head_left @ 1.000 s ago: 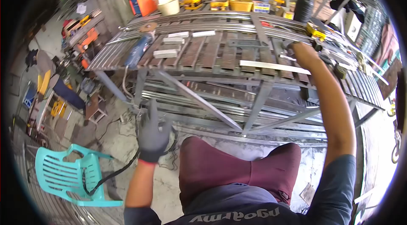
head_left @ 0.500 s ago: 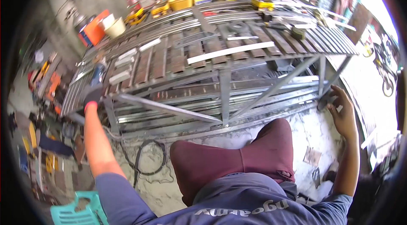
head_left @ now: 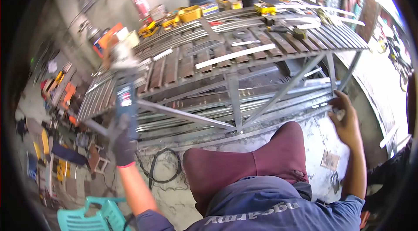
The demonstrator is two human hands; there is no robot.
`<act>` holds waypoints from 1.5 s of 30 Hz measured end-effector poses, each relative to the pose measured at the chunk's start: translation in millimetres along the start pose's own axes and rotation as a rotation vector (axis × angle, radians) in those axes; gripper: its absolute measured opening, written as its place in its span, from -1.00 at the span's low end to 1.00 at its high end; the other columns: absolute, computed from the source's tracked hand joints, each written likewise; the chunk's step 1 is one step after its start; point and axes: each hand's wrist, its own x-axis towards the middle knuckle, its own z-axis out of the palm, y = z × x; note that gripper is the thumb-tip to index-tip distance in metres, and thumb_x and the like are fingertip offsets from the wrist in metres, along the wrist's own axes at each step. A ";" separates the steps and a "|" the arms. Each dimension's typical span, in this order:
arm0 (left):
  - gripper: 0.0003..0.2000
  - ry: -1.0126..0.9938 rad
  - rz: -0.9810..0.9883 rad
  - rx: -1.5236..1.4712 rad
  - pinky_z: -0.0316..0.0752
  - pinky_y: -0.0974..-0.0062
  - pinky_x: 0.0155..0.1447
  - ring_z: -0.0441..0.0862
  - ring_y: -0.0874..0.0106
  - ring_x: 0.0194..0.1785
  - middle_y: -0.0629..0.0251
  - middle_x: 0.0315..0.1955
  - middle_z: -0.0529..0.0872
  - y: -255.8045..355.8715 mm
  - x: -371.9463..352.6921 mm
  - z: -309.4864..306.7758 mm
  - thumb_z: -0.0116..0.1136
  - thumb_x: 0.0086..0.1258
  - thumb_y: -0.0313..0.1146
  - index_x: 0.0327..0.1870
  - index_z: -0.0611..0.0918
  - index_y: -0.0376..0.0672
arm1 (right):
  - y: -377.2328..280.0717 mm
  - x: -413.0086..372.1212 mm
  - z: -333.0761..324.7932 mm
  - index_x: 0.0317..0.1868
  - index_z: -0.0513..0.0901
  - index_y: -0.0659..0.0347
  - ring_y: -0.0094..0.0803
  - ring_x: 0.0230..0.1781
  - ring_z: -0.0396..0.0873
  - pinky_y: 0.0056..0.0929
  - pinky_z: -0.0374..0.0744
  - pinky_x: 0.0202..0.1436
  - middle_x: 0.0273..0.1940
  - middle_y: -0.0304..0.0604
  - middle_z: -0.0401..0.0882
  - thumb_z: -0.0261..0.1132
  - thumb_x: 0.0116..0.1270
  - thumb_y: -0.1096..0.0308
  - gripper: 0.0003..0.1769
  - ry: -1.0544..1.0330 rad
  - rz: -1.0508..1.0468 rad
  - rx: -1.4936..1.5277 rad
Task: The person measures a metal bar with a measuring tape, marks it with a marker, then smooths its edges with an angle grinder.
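My left hand (head_left: 124, 142), in a dark glove with a pink-red cuff, is closed round the body of a dark blue angle grinder (head_left: 125, 96). The grinder stands roughly upright in front of the workbench's left end, its metal head (head_left: 123, 55) upward and blurred by motion. Bare and apart from the bench, my right hand (head_left: 346, 120) hangs near its right leg, fingers loosely bent and spread, with nothing visible in them. On the slatted metal workbench (head_left: 187, 65) lie a long white strip (head_left: 235, 56) and shorter pale pieces (head_left: 163, 54).
Metal bars (head_left: 196, 111) are stacked under the bench. A black cable coil (head_left: 165, 165) lies on the floor before it. At lower left stands a teal plastic chair (head_left: 89, 218). Yellow bins (head_left: 190, 13) and a red fire extinguisher (head_left: 141, 2) are along the back wall.
My left hand has lifted the angle grinder from the bench's left end and brought it right and closer to me. My right hand has shifted only slightly. The view has turned a little.
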 end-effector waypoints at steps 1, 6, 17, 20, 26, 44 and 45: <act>-0.41 -0.004 0.006 0.009 0.61 0.50 0.08 0.72 0.54 -0.02 0.35 0.07 0.83 33.5 -22.9 41.9 0.46 0.62 -0.03 0.44 0.74 -0.33 | -29.9 12.7 17.1 0.69 0.52 0.20 -0.10 0.28 0.79 -0.13 0.65 0.47 0.15 0.03 0.83 0.64 0.35 0.59 -0.09 -0.070 -0.089 0.053; -0.45 -0.473 0.046 -0.213 0.67 0.41 0.00 0.77 0.45 -0.09 0.29 -0.08 0.82 104.7 -80.9 178.8 0.52 0.64 -0.04 0.44 0.71 -0.26 | -165.0 27.8 115.3 0.90 0.11 0.25 -0.02 0.58 0.62 0.02 0.40 0.76 0.42 0.13 0.76 0.72 0.45 0.19 0.24 -0.308 -0.292 1.125; -0.55 -0.260 0.753 0.428 0.69 0.10 0.05 0.86 0.05 -0.04 0.03 0.02 0.91 23.7 16.9 259.1 0.45 0.64 -0.25 0.46 0.77 -0.21 | -37.6 115.7 96.7 0.24 0.67 0.40 -0.08 -0.14 0.83 -0.05 0.84 -0.04 -0.02 0.17 0.80 0.21 0.86 0.02 -0.50 0.561 0.078 1.303; -0.71 -0.243 0.564 0.589 0.69 0.17 -0.07 0.84 0.11 -0.18 0.06 -0.10 0.90 -1.9 85.7 261.4 0.37 0.66 -0.35 0.26 0.89 -0.22 | -15.5 136.1 77.8 0.32 0.65 0.41 -0.05 -0.13 0.83 -0.05 0.83 0.00 0.00 0.21 0.80 0.10 0.91 -0.04 -0.43 0.458 -0.009 1.458; -0.77 -0.523 0.376 0.387 0.71 0.33 -0.05 0.80 0.40 -0.17 0.23 -0.14 0.91 -89.2 155.0 302.7 0.41 0.59 -0.53 0.18 0.90 -0.25 | 39.7 143.2 137.4 0.50 0.48 0.47 0.03 -0.04 0.83 0.06 0.84 0.11 0.06 0.25 0.75 0.05 0.89 -0.27 -0.18 0.137 -0.081 1.463; -0.64 -0.179 0.783 0.740 0.56 -0.02 0.24 0.66 0.00 0.14 0.10 0.00 0.72 -78.8 131.2 339.3 0.54 0.50 -0.03 0.00 0.75 -0.13 | 16.9 99.8 233.5 0.28 0.60 0.51 -0.07 -0.38 0.81 -0.11 0.83 -0.28 -0.15 0.14 0.75 -0.20 0.77 -0.62 0.13 -0.382 0.339 1.653; -0.63 -0.123 0.852 0.732 0.55 -0.04 0.25 0.66 0.00 0.14 0.09 0.03 0.72 -76.9 129.3 339.4 0.53 0.51 -0.01 0.02 0.75 -0.13 | 13.9 97.6 234.1 0.27 0.60 0.50 -0.07 -0.38 0.81 -0.11 0.83 -0.27 -0.16 0.13 0.75 -0.21 0.76 -0.64 0.14 -0.347 0.352 1.619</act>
